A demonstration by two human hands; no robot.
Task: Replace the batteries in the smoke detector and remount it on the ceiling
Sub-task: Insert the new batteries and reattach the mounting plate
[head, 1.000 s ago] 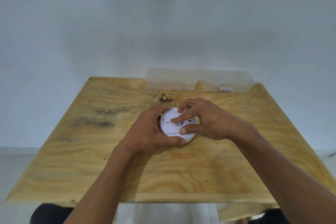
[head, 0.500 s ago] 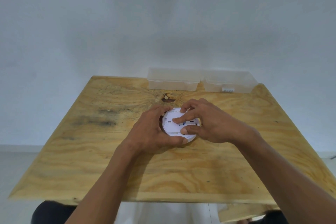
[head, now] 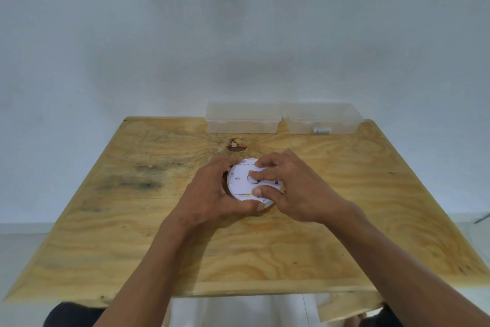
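My left hand (head: 209,191) curls round the near-left edge of the white smoke detector (head: 242,183), which lies flat on the plywood bench (head: 132,234) near its middle. My right hand (head: 289,188) pinches at its upturned face with forefinger and thumb. Two clear plastic boxes (head: 242,121) sit side by side at the far edge.

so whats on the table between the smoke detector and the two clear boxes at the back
In the head view, only bare plywood table lies between the smoke detector and the clear boxes, marked by a dark knot in the wood.
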